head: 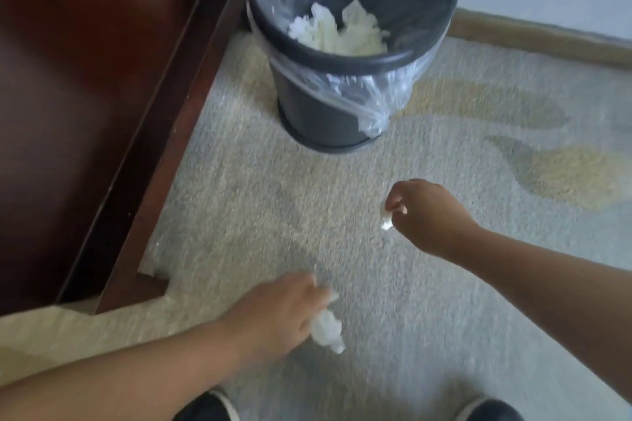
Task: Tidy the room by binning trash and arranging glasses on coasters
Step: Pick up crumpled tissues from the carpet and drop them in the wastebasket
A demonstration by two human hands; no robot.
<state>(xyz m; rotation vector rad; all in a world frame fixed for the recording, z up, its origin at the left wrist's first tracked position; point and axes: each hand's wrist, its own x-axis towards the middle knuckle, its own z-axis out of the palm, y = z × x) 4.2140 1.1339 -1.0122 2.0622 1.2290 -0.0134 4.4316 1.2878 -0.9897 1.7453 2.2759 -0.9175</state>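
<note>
A dark grey bin (321, 113) with a clear plastic liner stands on the carpet at the top middle, and crumpled white paper (342, 32) lies inside it. My left hand (277, 314) hangs low over the carpet, closed on a crumpled white tissue (326, 331) that sticks out below the fingers. Farther right and nearer the bin, my right hand (427, 212) pinches a small white scrap of paper (386, 219). Both hands are short of the bin, over bare carpet.
A dark red-brown wooden piece of furniture (85, 113) fills the left side, its corner close to my left hand. Pale patterned carpet (260, 202) covers the floor. A wall with a skirting board (547, 37) runs behind the bin. My two dark shoes (208, 407) show at the bottom edge.
</note>
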